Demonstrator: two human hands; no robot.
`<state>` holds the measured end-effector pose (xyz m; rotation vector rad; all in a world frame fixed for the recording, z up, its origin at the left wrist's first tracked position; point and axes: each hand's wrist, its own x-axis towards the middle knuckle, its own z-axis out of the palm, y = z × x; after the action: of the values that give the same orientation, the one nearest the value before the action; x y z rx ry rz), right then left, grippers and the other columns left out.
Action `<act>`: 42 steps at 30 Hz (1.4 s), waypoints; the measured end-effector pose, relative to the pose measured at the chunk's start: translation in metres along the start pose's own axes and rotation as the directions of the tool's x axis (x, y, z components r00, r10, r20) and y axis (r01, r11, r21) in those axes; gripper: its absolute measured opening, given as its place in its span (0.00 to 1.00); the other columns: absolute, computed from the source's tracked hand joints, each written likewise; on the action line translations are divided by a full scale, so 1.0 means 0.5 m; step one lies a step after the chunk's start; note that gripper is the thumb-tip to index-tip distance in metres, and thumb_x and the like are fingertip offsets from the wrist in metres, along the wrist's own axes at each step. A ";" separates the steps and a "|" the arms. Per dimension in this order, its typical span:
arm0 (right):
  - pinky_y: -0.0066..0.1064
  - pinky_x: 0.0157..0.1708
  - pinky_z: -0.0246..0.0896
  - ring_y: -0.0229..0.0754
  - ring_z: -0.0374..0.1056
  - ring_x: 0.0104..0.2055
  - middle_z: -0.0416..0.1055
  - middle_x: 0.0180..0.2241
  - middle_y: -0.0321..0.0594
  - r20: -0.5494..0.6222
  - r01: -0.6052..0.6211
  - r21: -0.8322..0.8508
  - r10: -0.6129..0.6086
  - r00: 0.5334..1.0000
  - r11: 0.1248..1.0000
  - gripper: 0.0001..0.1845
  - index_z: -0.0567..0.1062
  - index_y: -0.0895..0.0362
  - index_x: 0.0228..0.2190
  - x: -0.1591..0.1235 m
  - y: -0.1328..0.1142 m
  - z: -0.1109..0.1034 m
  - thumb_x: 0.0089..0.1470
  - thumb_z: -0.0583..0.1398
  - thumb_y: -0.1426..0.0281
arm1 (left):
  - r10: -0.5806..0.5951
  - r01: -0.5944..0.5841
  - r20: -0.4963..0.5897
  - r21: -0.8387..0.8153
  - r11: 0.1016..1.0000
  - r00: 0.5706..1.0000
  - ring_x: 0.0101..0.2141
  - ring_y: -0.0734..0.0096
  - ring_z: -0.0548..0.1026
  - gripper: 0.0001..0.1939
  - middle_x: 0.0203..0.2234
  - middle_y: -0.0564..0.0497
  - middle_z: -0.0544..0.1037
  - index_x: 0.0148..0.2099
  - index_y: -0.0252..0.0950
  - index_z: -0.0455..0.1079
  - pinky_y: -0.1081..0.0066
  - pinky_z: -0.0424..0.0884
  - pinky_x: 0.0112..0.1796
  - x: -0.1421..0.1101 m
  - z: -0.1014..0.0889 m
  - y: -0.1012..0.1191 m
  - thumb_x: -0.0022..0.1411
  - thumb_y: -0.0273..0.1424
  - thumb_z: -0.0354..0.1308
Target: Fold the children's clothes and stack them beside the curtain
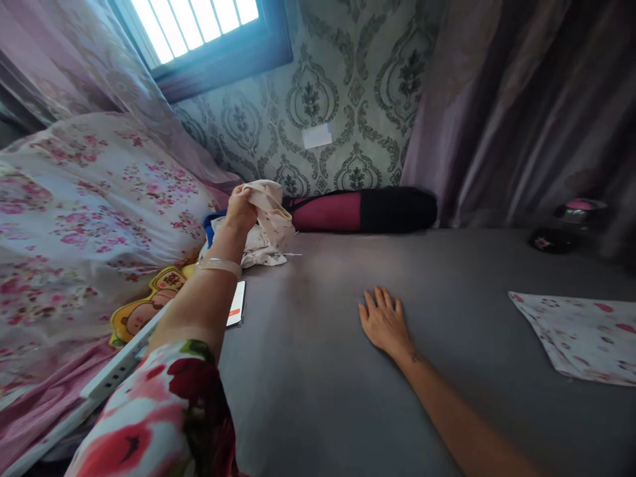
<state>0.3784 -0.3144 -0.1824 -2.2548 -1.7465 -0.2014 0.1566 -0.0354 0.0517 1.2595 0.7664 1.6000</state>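
My left hand (242,209) is stretched out to the far side and closed on a cream-coloured cloth garment (271,202), lifting part of it. Its lower folds hang over a small pile of pale, printed clothes (263,248) on the grey surface. The garment's exact kind cannot be made out. Palm down, my right hand (382,320) lies flat on the grey surface (318,397) with fingers a little spread and nothing in it. Partly hidden behind my left forearm is a phone (237,303) with a lit screen.
A dark red and black rolled bundle (360,211) lies along the wallpapered wall. At the right are a folded printed cloth (581,338) and a dark round object (554,240). Flowered bedding (99,205), a yellow cartoon item (132,321) and a white power strip (116,371) are at the left.
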 end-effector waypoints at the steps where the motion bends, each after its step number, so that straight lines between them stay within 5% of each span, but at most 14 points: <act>1: 0.52 0.60 0.39 0.57 0.48 0.65 0.56 0.62 0.55 -0.005 0.001 0.008 -0.001 1.000 1.000 0.28 0.65 0.61 0.58 0.000 0.000 -0.001 0.64 0.44 0.61 | -0.011 0.013 0.041 -0.038 0.999 0.999 0.25 0.80 0.67 0.09 0.24 0.58 0.66 0.31 0.37 0.57 0.79 0.67 0.33 -0.012 0.022 0.003 0.54 0.22 0.56; 5: 0.53 0.60 0.39 0.57 0.49 0.64 0.57 0.62 0.56 -0.011 0.000 0.038 0.001 1.000 0.999 0.28 0.66 0.62 0.57 -0.001 0.001 -0.002 0.64 0.44 0.61 | -0.070 0.084 0.211 -0.059 0.995 0.975 0.23 0.80 0.66 0.09 0.21 0.59 0.64 0.31 0.37 0.59 0.80 0.67 0.29 -0.065 0.105 0.020 0.53 0.23 0.58; 8: 0.52 0.60 0.39 0.57 0.49 0.64 0.58 0.62 0.55 -0.007 -0.006 0.048 0.006 1.000 0.999 0.28 0.67 0.61 0.57 -0.001 0.004 0.001 0.64 0.44 0.61 | -0.101 0.102 0.389 0.017 0.995 0.916 0.21 0.80 0.65 0.06 0.21 0.59 0.64 0.32 0.36 0.63 0.80 0.66 0.26 -0.110 0.157 0.042 0.54 0.24 0.58; 13: 0.49 0.61 0.40 0.55 0.50 0.64 0.59 0.61 0.53 -0.009 -0.023 0.134 0.025 1.000 0.991 0.26 0.67 0.61 0.57 0.002 0.016 0.003 0.62 0.47 0.63 | -0.129 0.015 0.670 0.173 0.985 0.731 0.18 0.79 0.66 0.07 0.20 0.59 0.65 0.39 0.37 0.69 0.76 0.65 0.24 -0.188 0.206 0.063 0.58 0.31 0.60; 17: 0.42 0.60 0.46 0.49 0.57 0.61 0.65 0.58 0.50 -0.039 -0.088 0.320 0.106 0.994 0.943 0.24 0.68 0.61 0.55 0.011 0.031 0.005 0.61 0.48 0.68 | -0.155 -0.038 0.789 0.220 0.975 0.594 0.19 0.79 0.66 0.11 0.20 0.57 0.69 0.42 0.36 0.73 0.76 0.63 0.24 -0.234 0.214 0.034 0.55 0.33 0.63; 22: 0.40 0.52 0.59 0.47 0.69 0.49 0.74 0.47 0.49 -0.035 -0.206 0.617 0.288 0.957 0.759 0.21 0.72 0.59 0.49 0.031 0.055 0.017 0.60 0.49 0.65 | -0.077 -0.210 0.819 0.235 0.949 0.568 0.30 0.74 0.72 0.11 0.31 0.52 0.75 0.38 0.36 0.78 0.71 0.67 0.34 -0.271 0.215 -0.004 0.50 0.31 0.64; 26: 0.38 0.46 0.63 0.45 0.71 0.43 0.76 0.40 0.46 -0.025 -0.166 0.865 0.372 0.928 0.473 0.23 0.74 0.56 0.40 0.051 0.070 -0.010 0.60 0.47 0.55 | -0.028 -0.318 0.854 0.224 0.921 0.520 0.35 0.70 0.71 0.10 0.32 0.51 0.74 0.37 0.38 0.79 0.68 0.66 0.40 -0.294 0.219 0.002 0.48 0.31 0.65; 29: 0.37 0.47 0.63 0.43 0.71 0.44 0.75 0.41 0.47 -0.088 -0.029 0.963 0.417 0.905 0.268 0.27 0.73 0.57 0.39 0.057 0.060 -0.081 0.61 0.45 0.50 | -0.009 -0.347 0.846 0.228 0.910 0.533 0.36 0.69 0.70 0.09 0.30 0.51 0.74 0.36 0.38 0.80 0.66 0.66 0.42 -0.308 0.221 0.009 0.50 0.32 0.65; 31: 0.37 0.46 0.64 0.43 0.70 0.44 0.74 0.41 0.46 -0.165 0.076 0.969 0.382 0.910 0.236 0.27 0.71 0.57 0.41 0.052 0.041 -0.138 0.61 0.45 0.49 | 0.012 -0.352 0.817 0.235 0.906 0.577 0.37 0.69 0.70 0.08 0.31 0.51 0.74 0.35 0.37 0.79 0.66 0.65 0.44 -0.315 0.222 0.009 0.51 0.31 0.64; 36: 0.36 0.42 0.65 0.42 0.68 0.41 0.71 0.41 0.43 -0.361 0.213 0.877 0.298 0.884 0.431 0.22 0.68 0.55 0.43 0.035 -0.004 -0.207 0.50 0.62 0.55 | 0.008 -0.274 0.738 0.241 0.931 0.675 0.36 0.69 0.72 0.06 0.30 0.52 0.75 0.31 0.36 0.77 0.68 0.66 0.42 -0.334 0.234 0.009 0.51 0.31 0.62; 42: 0.34 0.36 0.64 0.41 0.69 0.34 0.74 0.33 0.40 -0.366 0.208 0.869 0.302 0.880 0.448 0.13 0.74 0.57 0.36 0.039 0.046 -0.243 0.55 0.58 0.61 | -0.123 -0.017 0.708 0.187 0.982 0.695 0.28 0.74 0.71 0.07 0.26 0.53 0.75 0.32 0.34 0.76 0.73 0.66 0.32 -0.349 0.236 0.008 0.49 0.31 0.63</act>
<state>0.4133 -0.3387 -0.0646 -1.2681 -1.0652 0.1683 0.2760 -0.2066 0.0222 1.8124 0.4280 0.8530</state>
